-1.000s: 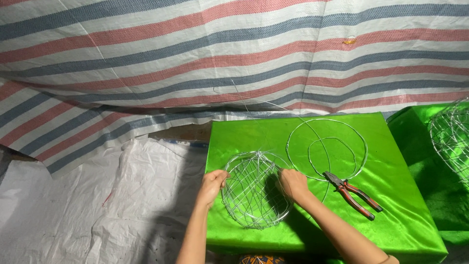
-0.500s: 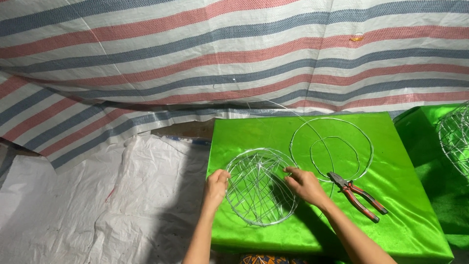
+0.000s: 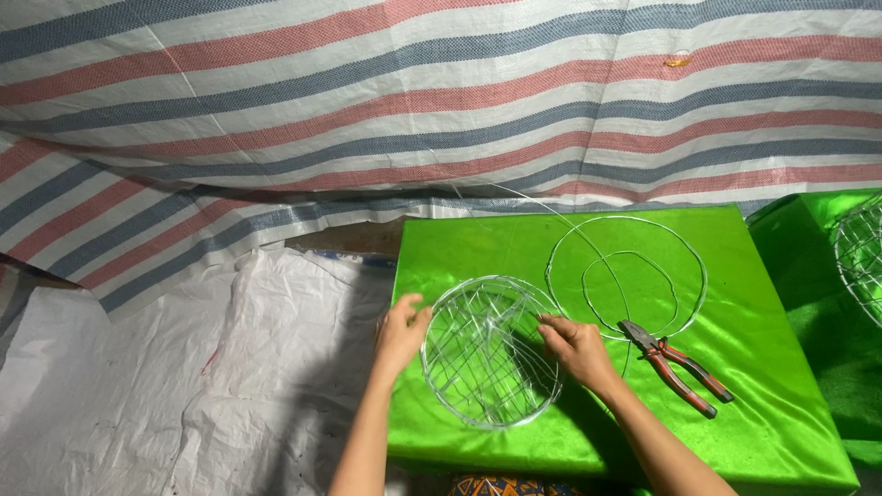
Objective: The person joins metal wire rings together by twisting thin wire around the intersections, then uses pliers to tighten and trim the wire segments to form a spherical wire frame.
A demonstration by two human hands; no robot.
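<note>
right now my left hand (image 3: 401,332) has its fingers curled over the left rim of the round dome-shaped basket of silver wire (image 3: 490,353), thumb on the outer side, so the rim wire is pinched between them. my right hand (image 3: 576,347) is closed too, fingertips (image 3: 546,321) pressed together on a wire at the basket's upper right rim; whether they hold the rim itself or a loose strand crossing it, i cannot tell.

so the basket lies directly between my two hands, touching both, its body to the right of the left fingers and to the left and slightly below the right fingers. neither hand is nearer: both are on it. it has no real long axis, being close to circular; it looks tilted, with the rim raised toward me on the near side and the crossed mesh facing up and a little away. it rests on the near left part of the bright green satin-covered table (image 3: 772,404).

further out, just beyond the right hand, two flat rings of bare silver wire (image 3: 698,276), a smaller one inside a larger, lie flat on the cloth. red-handled pliers (image 3: 675,366) lie near the right wrist, nose toward the rings, handles running away to the lower right. a second wire basket (image 3: 862,257) sits at the far right edge, well apart, on another green surface.
</note>
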